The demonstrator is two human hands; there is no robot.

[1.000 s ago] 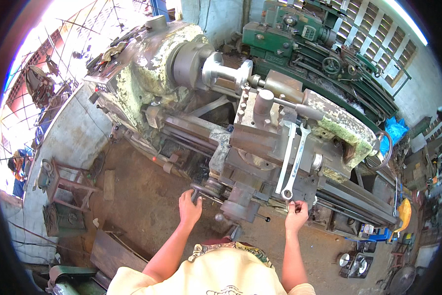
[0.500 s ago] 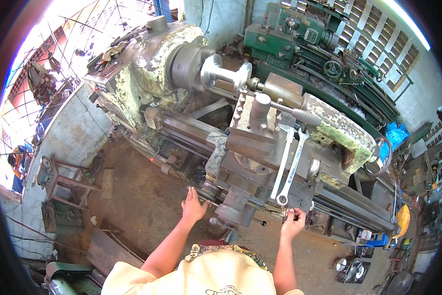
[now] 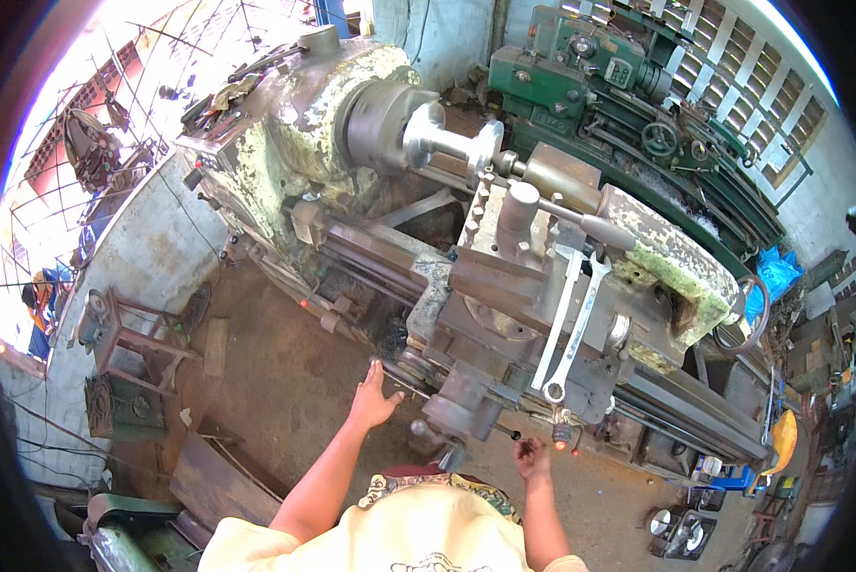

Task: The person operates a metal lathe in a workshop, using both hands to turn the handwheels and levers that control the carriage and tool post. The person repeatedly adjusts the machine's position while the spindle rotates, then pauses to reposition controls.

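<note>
**A:** Where are the hands?

**B:** Both are low in front of the lathe carriage. The left hand is flat with its fingers spread, reaching toward the carriage handwheel at the front of the apron; I cannot tell whether it touches the wheel. The right hand is curled loosely just below a small lever with a red knob; it looks close but not gripping, and whether the fingers are closed on anything I cannot tell.

**A:** What stands around them?

**B:** Two long combination wrenches lie side by side on top of the carriage, ring ends pointing toward the person. Behind them the tool post stands upright, with a dark handle sticking out to the right. Farther back a shiny metal workpiece is held in the chuck of the worn, pale-green headstock.

**A:** Anything in the way?

**B:** The apron's crank handle juts out between the two hands. The tailstock, paint flaking, sits to the right on the bed, with its handwheel beyond.

**A:** And farther off?

**B:** A second, green lathe stands behind. A rusty metal stand sits on the dirt floor to the left.
</note>
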